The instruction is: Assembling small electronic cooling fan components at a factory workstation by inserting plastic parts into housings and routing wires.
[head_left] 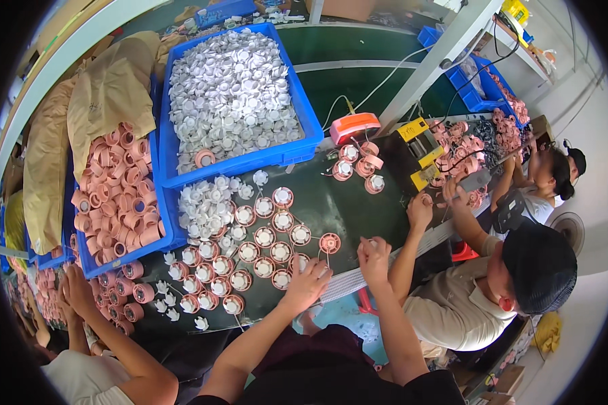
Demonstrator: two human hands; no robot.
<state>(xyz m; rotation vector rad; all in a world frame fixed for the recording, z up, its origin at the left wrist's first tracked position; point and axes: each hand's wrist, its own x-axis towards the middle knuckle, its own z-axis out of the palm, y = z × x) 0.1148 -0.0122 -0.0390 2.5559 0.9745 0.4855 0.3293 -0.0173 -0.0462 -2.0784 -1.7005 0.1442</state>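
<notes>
A dark green workbench [344, 202] carries two blue bins [297, 145], loose white pieces [206, 206] and pink rings [263, 236].

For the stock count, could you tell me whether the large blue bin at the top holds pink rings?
No, the large blue bin is heaped with white parts.

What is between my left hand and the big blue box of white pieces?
In the head view, rows of pink rings with white inserts lie between the left hand and the blue box.

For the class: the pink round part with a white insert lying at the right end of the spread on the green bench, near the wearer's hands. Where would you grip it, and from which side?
Probably by its outer pink rim, from above. The pink round part lies flat, face up, set slightly apart from its neighbours, so fingertips can pinch across it. The right hand is nearest; the left hand rests on parts beside it.
</notes>
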